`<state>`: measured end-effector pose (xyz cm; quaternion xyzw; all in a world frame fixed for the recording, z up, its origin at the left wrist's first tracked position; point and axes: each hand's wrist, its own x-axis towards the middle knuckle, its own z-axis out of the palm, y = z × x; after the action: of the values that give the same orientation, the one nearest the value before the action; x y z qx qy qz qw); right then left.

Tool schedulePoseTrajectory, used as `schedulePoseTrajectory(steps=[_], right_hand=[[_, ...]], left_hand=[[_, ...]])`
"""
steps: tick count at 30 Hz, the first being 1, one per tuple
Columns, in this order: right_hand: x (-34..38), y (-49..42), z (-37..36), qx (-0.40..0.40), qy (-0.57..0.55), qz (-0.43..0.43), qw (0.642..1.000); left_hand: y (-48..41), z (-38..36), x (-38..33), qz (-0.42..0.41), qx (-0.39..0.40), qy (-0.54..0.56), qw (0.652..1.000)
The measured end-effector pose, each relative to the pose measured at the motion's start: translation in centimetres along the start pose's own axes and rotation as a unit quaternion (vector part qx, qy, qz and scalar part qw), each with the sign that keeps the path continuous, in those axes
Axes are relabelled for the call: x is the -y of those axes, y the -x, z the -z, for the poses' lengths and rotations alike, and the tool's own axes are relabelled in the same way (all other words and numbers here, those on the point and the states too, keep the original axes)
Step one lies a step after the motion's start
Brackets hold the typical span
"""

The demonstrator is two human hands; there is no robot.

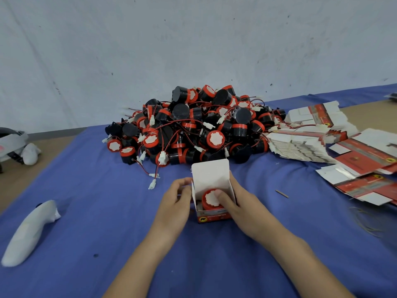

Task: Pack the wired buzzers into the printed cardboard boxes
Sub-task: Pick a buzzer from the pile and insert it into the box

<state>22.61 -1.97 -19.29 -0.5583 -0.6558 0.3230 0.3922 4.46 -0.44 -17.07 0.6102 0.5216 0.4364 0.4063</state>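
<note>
an open printed box (pixel 211 179) is stood on the blue-covered counter (pixel 96 211), lid flap upright. a wired buzzer (pixel 209 200) is seated inside, red end up. the box's left wall is gripped by the curled fingers (pixel 182 183) of the left hand (pixel 177 201). its right wall is clasped by the right hand (pixel 238 203), with the thumb pressed on the buzzer. a buzzer pile (pixel 193 125) is heaped just behind, and flat boxes (pixel 300 145) are stacked to its right.

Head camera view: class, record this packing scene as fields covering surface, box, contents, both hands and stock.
Surface: blue cloth
Open box: small printed cardboard box, upright, top flap raised
Contents: red-topped black round buzzer, white face up
Left hand: holds the box's left side
Right hand: grips the right wall, thumb on the buzzer
Stock: heap of black-and-red wired buzzers behind the box
Flats: stacks of flat printed cardboard boxes, right of the heap
</note>
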Motion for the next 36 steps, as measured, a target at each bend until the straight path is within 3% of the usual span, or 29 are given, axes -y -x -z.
schedulePoseTrajectory(steps=[3,7,11,28,36], right_hand=[[0.2,0.1,-0.1,-0.008,-0.032,0.001,0.999],[0.6,0.5,0.9,0.065,-0.196,-0.05,0.977],[-0.1,0.0,1.6,0.04,-0.163,-0.093,0.982],[-0.2,-0.3,1.0,0.066,-0.152,-0.028,0.986],[-0.7,-0.9,1.2,0.044,-0.133,-0.045,0.989]], left_hand=[[-0.2,-0.1,-0.2,0.028,0.026,0.045,0.998],[-0.2,-0.3,0.0,0.061,0.046,0.032,0.997],[-0.3,-0.3,0.3,0.055,0.05,-0.006,0.997],[-0.3,-0.8,0.5,-0.017,0.095,-0.033,0.995],[-0.4,-0.7,0.3,-0.008,0.1,0.002,0.995]])
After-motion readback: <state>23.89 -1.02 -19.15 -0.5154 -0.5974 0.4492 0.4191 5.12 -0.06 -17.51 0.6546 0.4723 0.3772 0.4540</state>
